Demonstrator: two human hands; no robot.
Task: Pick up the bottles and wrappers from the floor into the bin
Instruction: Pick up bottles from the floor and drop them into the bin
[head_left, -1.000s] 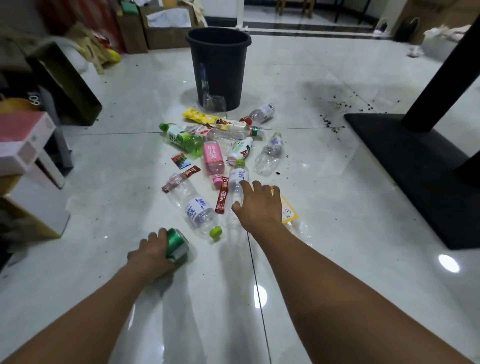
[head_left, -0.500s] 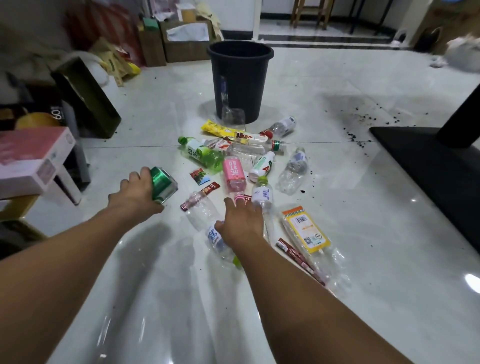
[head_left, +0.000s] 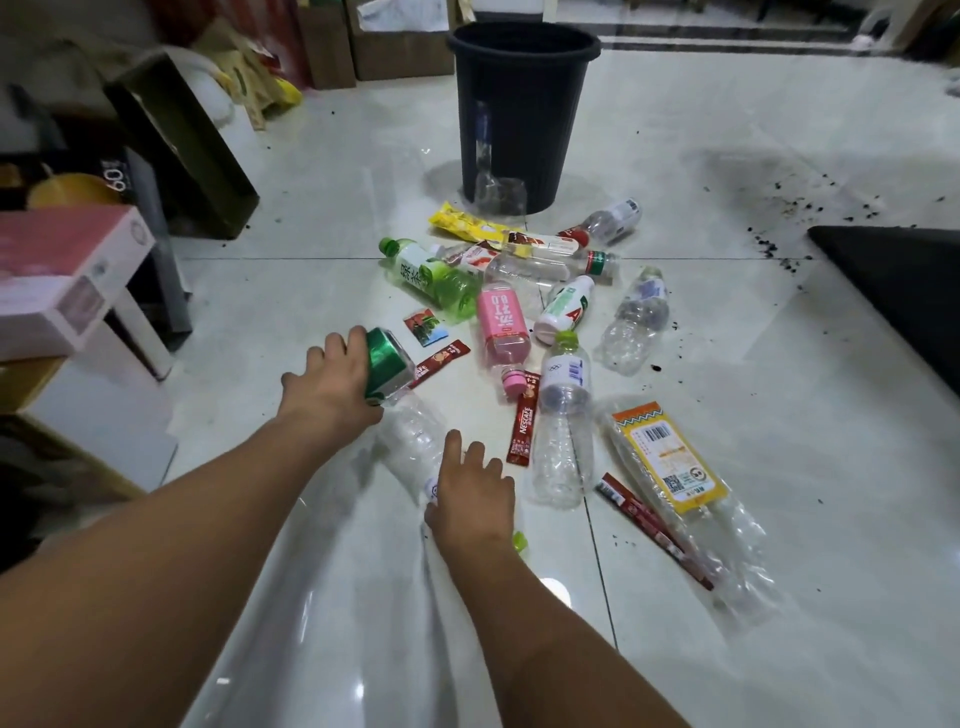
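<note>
Our left hand grips a green can. Our right hand curls over a clear bottle lying on the floor. Beyond them, a pink bottle, a red sachet and other litter lie scattered before the black bin.

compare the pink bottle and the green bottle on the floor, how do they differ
The pink bottle has a pink label and a pink cap; the green bottle has a white label with green characters and a green cap. The pink bottle's cap points toward the camera; the green bottle's cap points away and left. Both lie on their sides on the floor, capped, with no hand on them.
</note>
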